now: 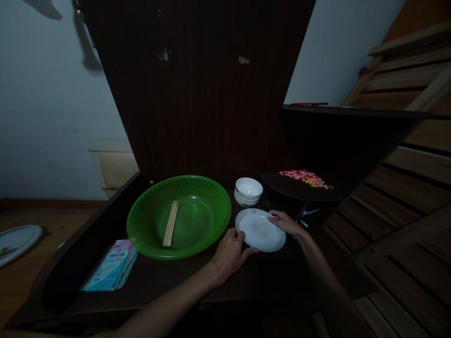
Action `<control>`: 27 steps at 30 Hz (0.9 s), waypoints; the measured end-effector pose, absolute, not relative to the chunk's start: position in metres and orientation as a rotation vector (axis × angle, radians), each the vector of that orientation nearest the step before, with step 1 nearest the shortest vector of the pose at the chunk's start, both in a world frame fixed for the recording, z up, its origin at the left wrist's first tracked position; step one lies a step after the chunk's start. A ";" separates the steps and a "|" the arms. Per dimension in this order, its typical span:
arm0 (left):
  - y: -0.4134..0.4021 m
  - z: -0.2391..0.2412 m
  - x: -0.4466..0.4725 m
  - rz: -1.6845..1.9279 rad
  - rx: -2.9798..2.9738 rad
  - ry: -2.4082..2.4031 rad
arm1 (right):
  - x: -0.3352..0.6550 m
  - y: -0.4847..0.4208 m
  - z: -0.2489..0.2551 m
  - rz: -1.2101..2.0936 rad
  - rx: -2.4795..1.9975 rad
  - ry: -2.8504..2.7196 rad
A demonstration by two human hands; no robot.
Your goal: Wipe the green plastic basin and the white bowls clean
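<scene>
Right hand pinches plate rim, left hand spreads thumb from fingers opposite; even support should keep it level.

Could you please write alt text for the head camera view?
A left hand and right hand touch opposite sides of a white plate on a dark table. Stacked white bowls stand behind it; to its left, a green basin holds chopsticks.

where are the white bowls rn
In the head view, the white bowls are stacked just right of centre, close to the right side of the green basin and just beyond the plate.
</scene>
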State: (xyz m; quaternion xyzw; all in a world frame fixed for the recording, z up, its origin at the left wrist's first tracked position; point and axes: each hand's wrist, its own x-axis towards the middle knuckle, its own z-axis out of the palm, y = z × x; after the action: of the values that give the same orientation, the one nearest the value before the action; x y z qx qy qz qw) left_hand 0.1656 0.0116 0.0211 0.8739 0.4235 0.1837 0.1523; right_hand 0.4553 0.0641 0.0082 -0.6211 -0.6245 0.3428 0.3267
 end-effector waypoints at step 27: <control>0.015 0.013 0.158 0.385 2.615 1.257 | 0.437 0.083 0.003 0.668 -1.730 -1.758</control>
State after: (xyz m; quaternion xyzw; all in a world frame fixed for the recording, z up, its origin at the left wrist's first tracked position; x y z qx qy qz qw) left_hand 0.1582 0.0149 0.0126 0.8882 0.4272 0.1308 0.1072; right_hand 0.4373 0.0826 0.0025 -0.6481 -0.6586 0.2502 0.2891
